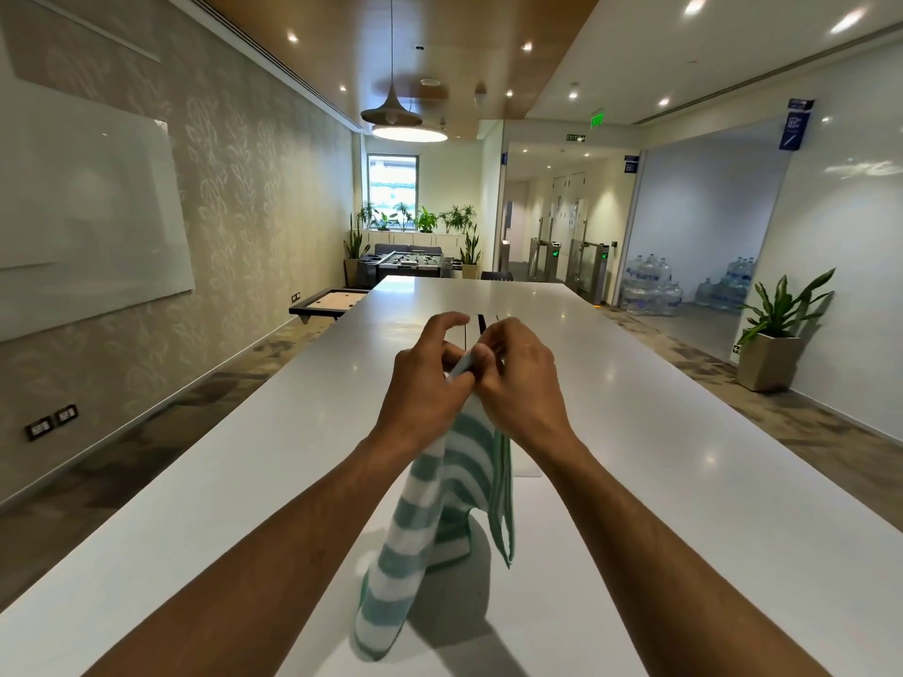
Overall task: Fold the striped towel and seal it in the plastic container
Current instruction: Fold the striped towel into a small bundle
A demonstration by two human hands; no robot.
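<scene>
both hands, left hand (424,383) and right hand (518,378), pinch one striped towel (440,495) corner, cloth hanging unfolded below the grip, container unseen, folding barely begun.

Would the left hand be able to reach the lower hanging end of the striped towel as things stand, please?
Probably yes. The left hand is pinching the striped towel at its top beside the right hand. The lower end hangs freely over the white table, nothing blocking, though the left grip must release first.
</scene>
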